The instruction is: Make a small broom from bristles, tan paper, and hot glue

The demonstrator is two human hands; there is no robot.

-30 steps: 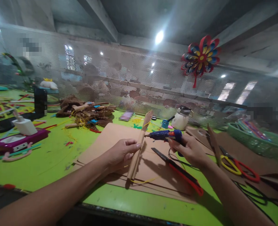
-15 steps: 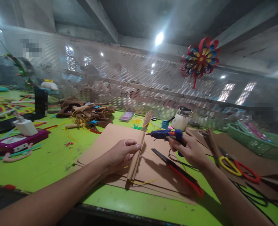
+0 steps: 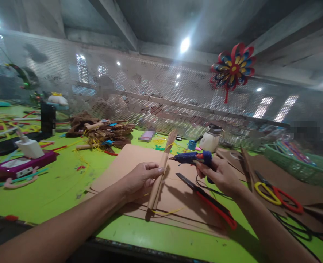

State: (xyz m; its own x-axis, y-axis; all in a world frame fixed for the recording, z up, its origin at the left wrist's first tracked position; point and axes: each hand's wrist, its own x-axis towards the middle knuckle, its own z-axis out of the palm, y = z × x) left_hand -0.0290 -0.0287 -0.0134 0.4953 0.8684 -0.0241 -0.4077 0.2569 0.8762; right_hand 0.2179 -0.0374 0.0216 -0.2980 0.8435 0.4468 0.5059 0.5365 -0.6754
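L hand (image 3: pixel 141 178) is pinching the light, prob. crushable paper roll (image 3: pixel 161 170) mid-length w/ thumb & fingers, R hand (image 3: pixel 218 175) is gripping glue gun (image 3: pixel 191 157), nozzle just past L fingertips.

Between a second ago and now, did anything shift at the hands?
Nothing visibly changed. The left hand still grips the brown rolled stick standing on the brown sheet, and the right hand still holds the blue glue gun with its nozzle close to the stick.
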